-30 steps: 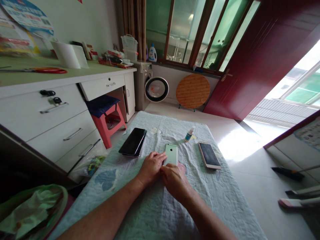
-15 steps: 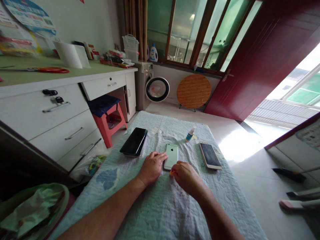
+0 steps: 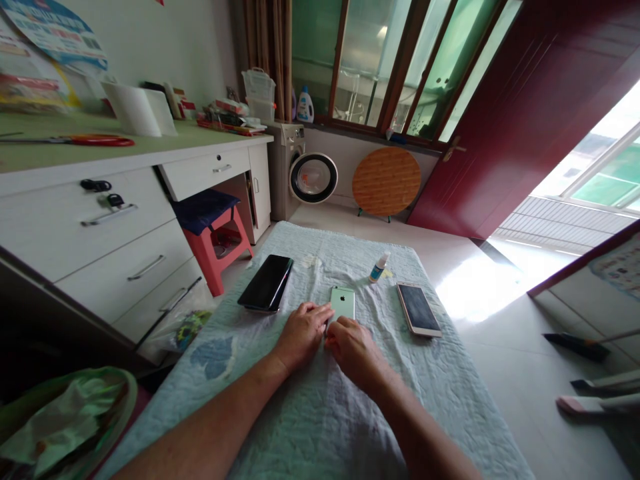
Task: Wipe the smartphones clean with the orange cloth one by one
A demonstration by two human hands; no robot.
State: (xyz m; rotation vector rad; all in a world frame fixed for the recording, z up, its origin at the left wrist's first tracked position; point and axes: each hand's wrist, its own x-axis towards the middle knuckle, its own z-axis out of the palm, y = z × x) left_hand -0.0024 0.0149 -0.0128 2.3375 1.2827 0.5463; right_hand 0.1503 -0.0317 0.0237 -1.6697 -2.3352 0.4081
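A silver smartphone (image 3: 343, 301) lies back up on the quilted cloth, its apple logo showing. My left hand (image 3: 303, 331) holds it steady at its left edge, fingertips touching the side and the thumb mostly hidden. Over the lower end of the phone is my right hand (image 3: 350, 345), its fingers curled closed. Half a second earlier a small orange thing showed in those fingers; now the hand covers it. A black smartphone (image 3: 267, 282) rests to the left, propped on something thin. To the right lies a gold-edged smartphone (image 3: 419, 309), screen up, with a small spray bottle (image 3: 379, 267) standing behind.
The pale blue quilted cloth (image 3: 215, 427) covers the surface under the phones. A waste bin (image 3: 129, 400) stands at lower left, near a white desk (image 3: 115, 230) and a red stool (image 3: 213, 257). Farther back are a washing machine (image 3: 285, 170) and a round wooden tabletop (image 3: 387, 180).
My right hand has shifted left along the phone's lower end, and the orange thing has gone from sight behind it. The left hand stays at the phone's edge. The view has moved slightly.
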